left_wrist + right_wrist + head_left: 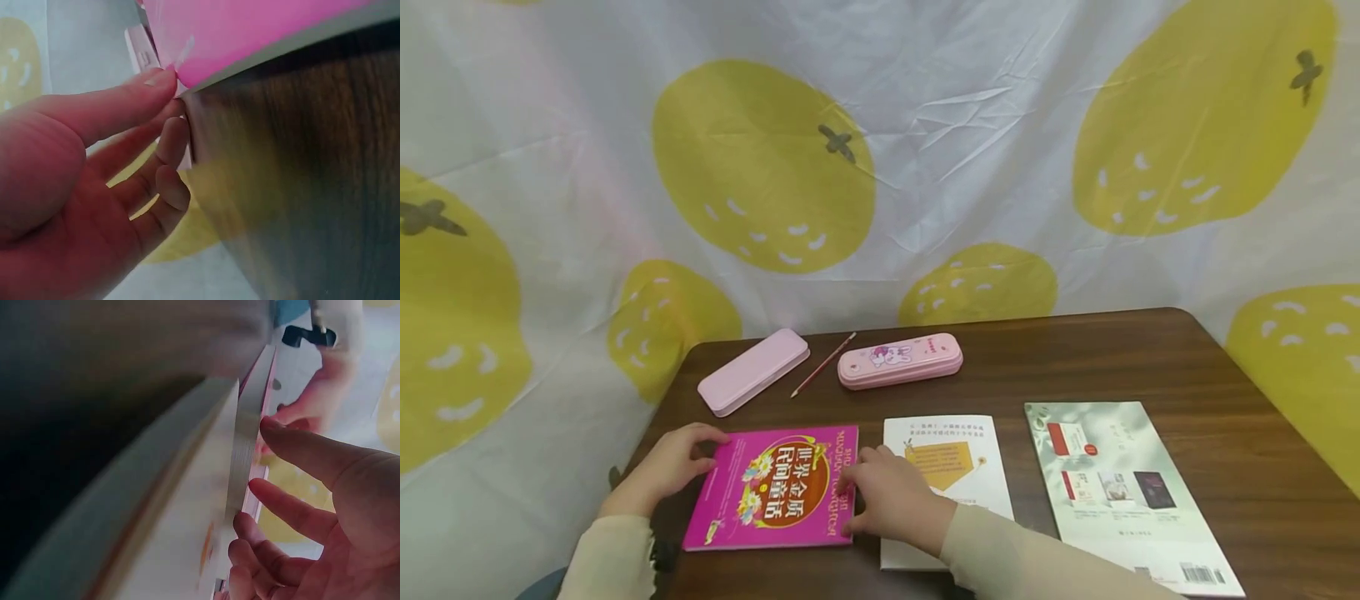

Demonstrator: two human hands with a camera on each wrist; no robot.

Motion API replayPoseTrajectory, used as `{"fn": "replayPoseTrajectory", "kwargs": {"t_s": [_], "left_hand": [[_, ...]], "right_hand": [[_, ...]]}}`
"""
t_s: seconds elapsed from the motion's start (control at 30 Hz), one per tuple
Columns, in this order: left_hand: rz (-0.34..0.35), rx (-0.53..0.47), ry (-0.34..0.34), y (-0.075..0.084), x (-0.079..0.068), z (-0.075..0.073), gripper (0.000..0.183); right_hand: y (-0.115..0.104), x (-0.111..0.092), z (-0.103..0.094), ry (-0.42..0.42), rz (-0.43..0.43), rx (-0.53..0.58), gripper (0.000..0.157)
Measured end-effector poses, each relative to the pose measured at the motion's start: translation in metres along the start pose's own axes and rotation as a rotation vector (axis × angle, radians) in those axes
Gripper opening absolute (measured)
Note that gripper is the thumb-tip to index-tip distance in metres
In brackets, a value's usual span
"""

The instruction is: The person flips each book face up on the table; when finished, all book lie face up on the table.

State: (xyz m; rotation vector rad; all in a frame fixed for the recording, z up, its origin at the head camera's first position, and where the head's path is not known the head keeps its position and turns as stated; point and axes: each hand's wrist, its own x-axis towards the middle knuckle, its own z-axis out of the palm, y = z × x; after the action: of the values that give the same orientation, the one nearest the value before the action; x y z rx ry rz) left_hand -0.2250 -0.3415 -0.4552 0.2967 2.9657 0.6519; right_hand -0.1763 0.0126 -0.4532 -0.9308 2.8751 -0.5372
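A magenta book (726, 492) with Chinese lettering and flowers on its cover lies on the table's left part. My left hand (667, 467) is at its far left corner; in the left wrist view, thumb and forefinger pinch that corner while the other fingers curve loosely below. At the book's right side my right hand (898, 500) touches its edge with thumb and fingertips, the fingers spread and relaxed. The right wrist view shows the page edges (245, 450) beside those fingertips. Beneath my right hand and forearm lies a white book (1000, 487), partly covered.
Behind the books lie a plain pink case (754, 371), a dark red pencil (823, 364) and a pink rabbit pencil case (900, 361). To the right rests a pale green book (1127, 500). A fruit-print curtain (970, 167) hangs behind the brown table (1060, 358).
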Motion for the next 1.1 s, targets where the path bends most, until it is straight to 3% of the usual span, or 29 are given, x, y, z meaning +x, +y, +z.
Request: {"fn": "replayPoseTrajectory", "kwargs": {"t_s": [0.17, 0.4, 0.77, 1.1], "left_hand": [[0.025, -0.034, 0.004, -0.004, 0.005, 0.001, 0.032], [-0.012, -0.055, -0.003, -0.004, 0.005, 0.001, 0.034], [-0.047, -0.068, -0.008, -0.007, -0.007, 0.002, 0.038], [-0.066, -0.069, -0.063, -0.006, -0.021, -0.003, 0.045]], "right_hand": [[-0.004, -0.007, 0.005, 0.007, 0.003, -0.025, 0.050], [-0.005, -0.006, 0.010, 0.012, -0.010, -0.053, 0.052], [0.003, 0.005, 0.002, -0.005, -0.012, 0.005, 0.047], [0.015, 0.017, -0.002, 0.005, 0.008, 0.054, 0.036]]}}
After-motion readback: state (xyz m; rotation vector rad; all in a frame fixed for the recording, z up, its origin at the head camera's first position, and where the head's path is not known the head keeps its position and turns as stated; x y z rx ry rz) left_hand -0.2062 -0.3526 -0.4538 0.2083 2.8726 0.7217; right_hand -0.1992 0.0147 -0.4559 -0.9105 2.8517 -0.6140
